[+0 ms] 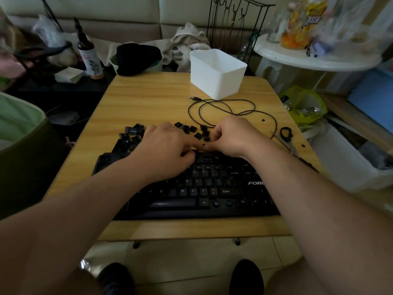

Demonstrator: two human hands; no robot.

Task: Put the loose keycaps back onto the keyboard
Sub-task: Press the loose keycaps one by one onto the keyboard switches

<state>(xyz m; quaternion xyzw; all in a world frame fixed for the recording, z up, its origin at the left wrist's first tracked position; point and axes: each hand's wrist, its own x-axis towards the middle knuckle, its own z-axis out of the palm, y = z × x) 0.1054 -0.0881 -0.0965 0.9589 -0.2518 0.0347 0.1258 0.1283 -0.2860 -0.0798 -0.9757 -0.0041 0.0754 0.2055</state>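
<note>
A black keyboard [204,188] lies on the wooden table [148,99], with some bare switch spots in its upper rows. Several loose black keycaps [133,135] lie scattered just behind it, more of them in a second cluster [202,133] between my hands. My left hand [165,145] sits over the keyboard's top row, fingers curled down, index finger stretched toward the right hand. My right hand [231,137] has curled fingers that pinch a small dark keycap [203,145] at the keyboard's top edge. The fingertips of both hands meet there; what lies under them is hidden.
A white plastic bin [217,73] stands at the table's back right, with a coiled black cable [223,109] in front of it. Scissors [286,135] lie at the right edge. A round white side table [314,54] and storage boxes crowd the right; clutter fills the left.
</note>
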